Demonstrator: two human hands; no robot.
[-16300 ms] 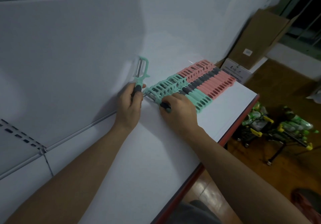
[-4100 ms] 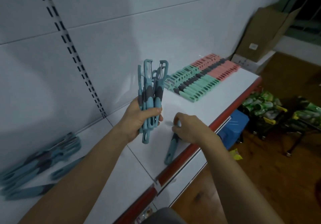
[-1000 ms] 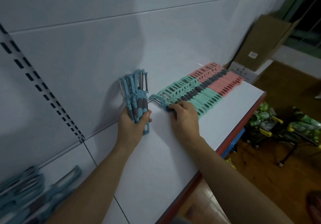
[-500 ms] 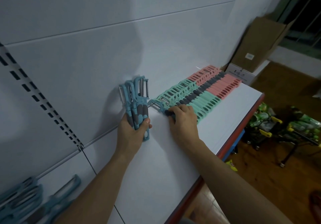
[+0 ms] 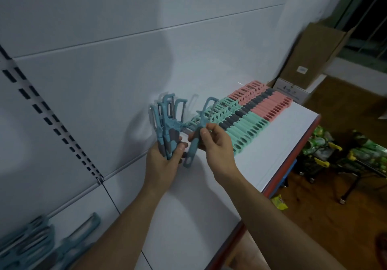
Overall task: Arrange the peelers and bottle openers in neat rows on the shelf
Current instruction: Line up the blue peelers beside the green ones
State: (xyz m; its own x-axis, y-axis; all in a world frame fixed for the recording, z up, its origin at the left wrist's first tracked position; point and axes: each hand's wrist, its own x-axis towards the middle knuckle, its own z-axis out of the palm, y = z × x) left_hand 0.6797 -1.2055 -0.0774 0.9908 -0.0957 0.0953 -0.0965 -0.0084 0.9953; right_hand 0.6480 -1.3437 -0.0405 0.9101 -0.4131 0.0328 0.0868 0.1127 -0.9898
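Shelf (image 5: 188,217), L to R.
- Loose blue peelers (image 5: 41,244): lay far left on shelf, blurred.
- Left hand (image 5: 162,162): gripped bunch of blue peelers (image 5: 166,123), heads up, above shelf.
- Right hand (image 5: 216,141): pinched single blue peeler (image 5: 191,153), just beside bunch.
- Mint row (image 5: 245,127) & pink row (image 5: 270,104): lay neat at shelf's right end.

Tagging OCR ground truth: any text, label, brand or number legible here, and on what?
None legible.
Cardboard box: small white label, too blurred.
White box beneath it: dark print, too blurred.
Green packs on the floor: print too small.
No marking visible on the peeler bundle in the left hand or the single peeler in the right hand.
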